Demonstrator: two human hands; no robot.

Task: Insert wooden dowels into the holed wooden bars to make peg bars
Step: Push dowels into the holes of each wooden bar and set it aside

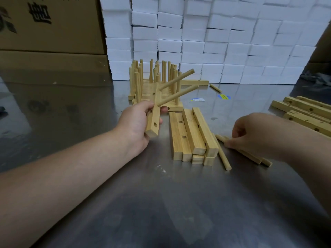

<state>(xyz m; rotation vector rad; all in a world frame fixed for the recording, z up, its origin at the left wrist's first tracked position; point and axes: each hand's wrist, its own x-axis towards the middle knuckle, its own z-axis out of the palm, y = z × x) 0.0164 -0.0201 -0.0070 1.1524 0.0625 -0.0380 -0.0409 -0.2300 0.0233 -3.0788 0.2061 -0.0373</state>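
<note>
1. The holed wooden bar (153,117) is being held off the table, tilted with its near end low, by the left hand (138,122), whose fingers are wrapping around the bar's middle and clamping it.
2. Two dowels (176,78) are sticking out of the bar just above the grip, angling up and to the right; empty holes are showing in the bar both above and below the fingers.
3. The right hand (254,133) is resting on the steel table (161,203) well to the right of the held bar, its fingertips (228,144) pressing down on loose dowels (250,156) lying there; whether the fingers are actually closing around one cannot be told.
4. Between the two hands, a small stack of unfilled bars (192,135) is lying side by side in two layers, with one more dowel (223,158) leaning along its right edge.
5. Beyond the left hand's grip, finished peg bars (154,81) are standing grouped together, their pegs pointing upward.
6. Farther right of the right hand, more holed bars (304,113) are lying at the table's edge.
7. A single dowel (215,88) is lying on the table behind the finished group.
8. Behind everything, white foam blocks (215,42) are stacked as a wall, and cardboard boxes (50,33) are sitting at the far left.
</note>
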